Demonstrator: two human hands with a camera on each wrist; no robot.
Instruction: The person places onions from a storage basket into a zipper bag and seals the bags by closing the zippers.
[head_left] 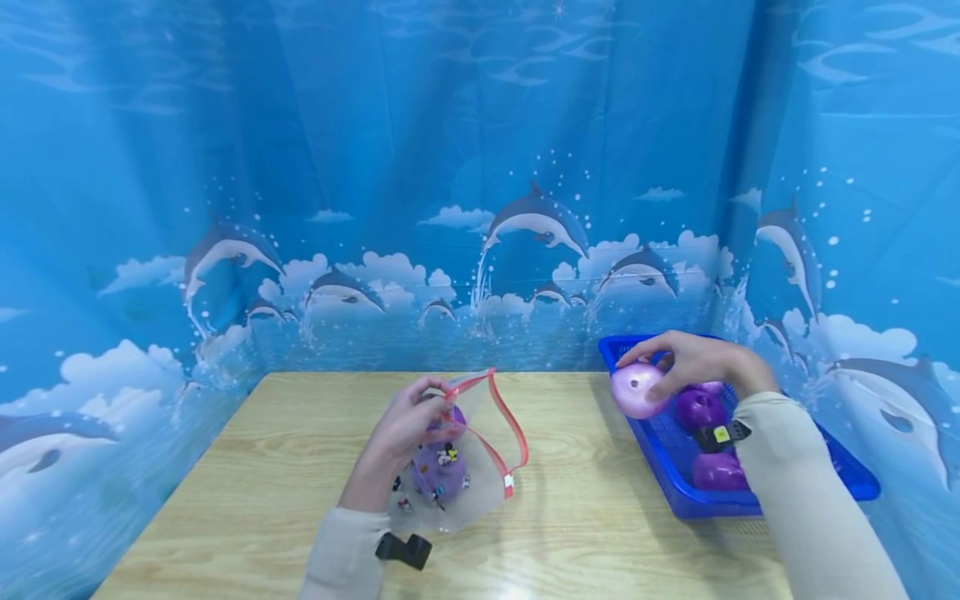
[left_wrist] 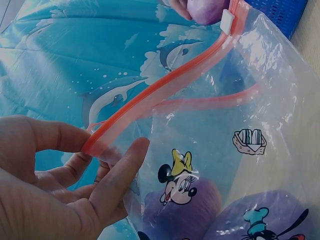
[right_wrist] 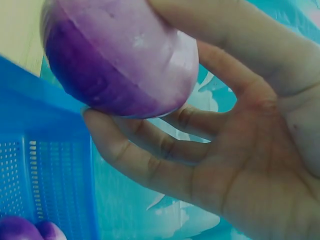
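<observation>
My left hand (head_left: 411,417) pinches the red-edged rim of a clear zip bag (head_left: 480,500), whose mouth gapes toward the right. Cartoon figures are printed on the bag, and rounded purple things (left_wrist: 187,210) show through its wall. A white slider (left_wrist: 227,21) sits on the red zip (left_wrist: 165,80). Over the left rim of a blue basket (head_left: 667,492), my right hand (head_left: 693,362) grips a rounded two-tone purple ball (head_left: 636,392) between thumb and fingers. Its one side is pale pink and the other deep purple (right_wrist: 95,75); a small dark hole shows in the pale side.
More glossy purple balls (head_left: 701,408) lie in the basket, partly hidden by the right arm. Bag and basket rest on a light wooden table (head_left: 255,467). A blue curtain (head_left: 420,167) printed with dolphins hangs behind and at both sides.
</observation>
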